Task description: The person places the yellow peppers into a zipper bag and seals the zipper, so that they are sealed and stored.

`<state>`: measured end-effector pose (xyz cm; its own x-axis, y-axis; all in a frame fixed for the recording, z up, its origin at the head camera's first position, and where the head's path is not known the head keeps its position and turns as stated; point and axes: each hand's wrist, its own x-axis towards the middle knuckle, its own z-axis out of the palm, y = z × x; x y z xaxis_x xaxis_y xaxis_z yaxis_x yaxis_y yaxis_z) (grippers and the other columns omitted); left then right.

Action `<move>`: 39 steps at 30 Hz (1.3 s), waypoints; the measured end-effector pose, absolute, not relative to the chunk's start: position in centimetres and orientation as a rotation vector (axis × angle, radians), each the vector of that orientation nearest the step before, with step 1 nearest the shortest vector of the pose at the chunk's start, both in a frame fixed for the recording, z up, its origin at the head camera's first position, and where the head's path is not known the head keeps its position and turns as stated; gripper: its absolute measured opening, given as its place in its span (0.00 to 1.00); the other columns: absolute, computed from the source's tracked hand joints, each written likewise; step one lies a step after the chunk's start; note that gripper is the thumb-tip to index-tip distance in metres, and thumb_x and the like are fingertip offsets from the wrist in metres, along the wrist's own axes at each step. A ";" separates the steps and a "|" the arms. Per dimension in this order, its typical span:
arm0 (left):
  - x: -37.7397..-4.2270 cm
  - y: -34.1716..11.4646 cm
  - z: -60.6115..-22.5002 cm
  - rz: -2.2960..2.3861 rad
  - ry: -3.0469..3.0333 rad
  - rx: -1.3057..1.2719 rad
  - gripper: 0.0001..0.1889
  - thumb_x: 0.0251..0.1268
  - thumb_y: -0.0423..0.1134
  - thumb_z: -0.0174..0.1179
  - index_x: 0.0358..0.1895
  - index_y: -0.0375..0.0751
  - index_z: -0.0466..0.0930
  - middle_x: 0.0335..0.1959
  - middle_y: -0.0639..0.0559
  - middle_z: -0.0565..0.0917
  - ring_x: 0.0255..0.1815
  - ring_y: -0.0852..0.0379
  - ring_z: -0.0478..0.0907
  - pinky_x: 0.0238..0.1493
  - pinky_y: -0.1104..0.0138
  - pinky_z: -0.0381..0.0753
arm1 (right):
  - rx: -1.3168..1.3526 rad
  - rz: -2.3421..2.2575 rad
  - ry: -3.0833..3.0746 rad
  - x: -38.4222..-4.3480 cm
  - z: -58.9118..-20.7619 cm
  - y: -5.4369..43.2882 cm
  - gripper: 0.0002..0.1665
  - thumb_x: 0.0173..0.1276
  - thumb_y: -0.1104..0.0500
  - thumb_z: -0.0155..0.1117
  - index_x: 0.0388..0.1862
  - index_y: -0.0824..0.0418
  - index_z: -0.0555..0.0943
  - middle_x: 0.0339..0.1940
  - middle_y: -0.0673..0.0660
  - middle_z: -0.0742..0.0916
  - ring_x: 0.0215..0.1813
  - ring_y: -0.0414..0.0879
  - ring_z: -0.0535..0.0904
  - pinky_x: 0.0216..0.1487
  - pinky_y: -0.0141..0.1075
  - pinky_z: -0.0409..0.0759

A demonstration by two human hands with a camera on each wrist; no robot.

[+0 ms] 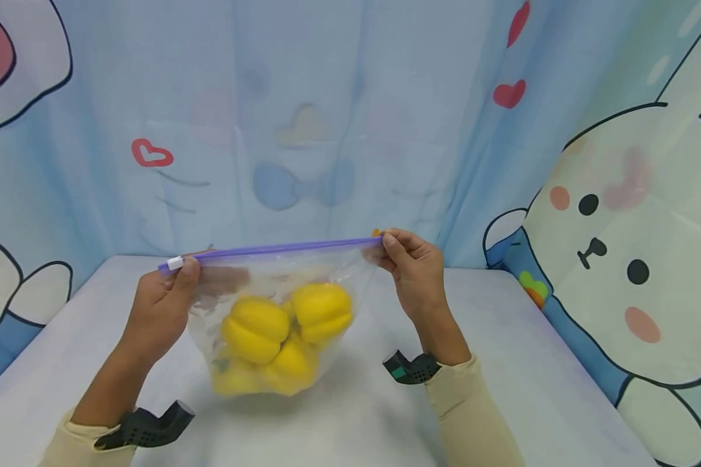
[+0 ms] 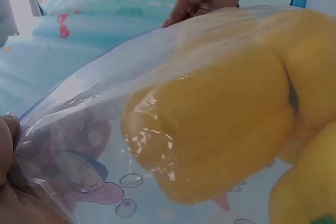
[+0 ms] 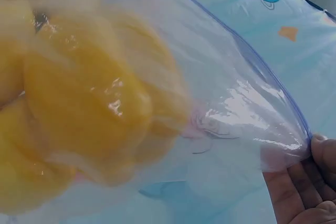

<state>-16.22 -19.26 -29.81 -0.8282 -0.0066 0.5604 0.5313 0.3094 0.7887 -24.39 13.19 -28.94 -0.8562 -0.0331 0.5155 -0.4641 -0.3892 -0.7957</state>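
Observation:
A see-through zip bag [image 1: 333, 263] hangs between my two hands in the head view, with several yellow bell peppers [image 1: 321, 312] in its lower part. Its purple zip strip [image 1: 292, 247] runs nearly straight across the top. With thumb and fingers my left hand [image 1: 160, 305] pinches the left top corner, where a white slider [image 1: 175, 263] sits. The right top corner is pinched by my right hand [image 1: 415, 279]. Close up in the left wrist view, a pepper [image 2: 210, 124] presses against the film. The right wrist view shows thumb and fingers of the right hand [image 3: 302, 187] at the corner.
Below the bag lies a white tabletop [image 1: 362, 402]. A pale blue curtain [image 1: 385, 130] with cartoon figures and hearts stands behind and at both sides. A black device is worn on each wrist, the left device [image 1: 146, 428] and the right device [image 1: 411, 368].

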 end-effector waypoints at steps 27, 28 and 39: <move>-17.8 -17.6 -34.0 -1.529 -2.281 -0.240 0.22 0.76 0.50 0.46 0.53 0.36 0.81 0.44 0.49 0.87 0.47 0.56 0.82 0.46 0.75 0.79 | 0.383 2.144 -1.907 -27.0 -32.6 15.7 0.25 0.71 0.60 0.60 0.60 0.76 0.74 0.44 0.57 0.86 0.46 0.44 0.84 0.52 0.38 0.80; -17.8 -17.6 -34.0 -1.532 -2.280 -0.223 0.22 0.75 0.50 0.46 0.53 0.36 0.82 0.45 0.48 0.87 0.47 0.55 0.82 0.46 0.75 0.79 | 0.429 2.052 -1.942 -27.0 -32.5 15.8 0.25 0.71 0.59 0.60 0.62 0.73 0.74 0.48 0.58 0.86 0.49 0.45 0.83 0.53 0.37 0.79; -17.6 -17.3 -34.0 -1.533 -2.223 -0.202 0.19 0.75 0.47 0.49 0.51 0.37 0.83 0.42 0.47 0.87 0.40 0.65 0.81 0.42 0.77 0.79 | 1.082 1.488 -1.915 -24.6 -27.4 11.4 0.17 0.69 0.69 0.59 0.56 0.67 0.81 0.51 0.59 0.86 0.54 0.51 0.82 0.54 0.40 0.79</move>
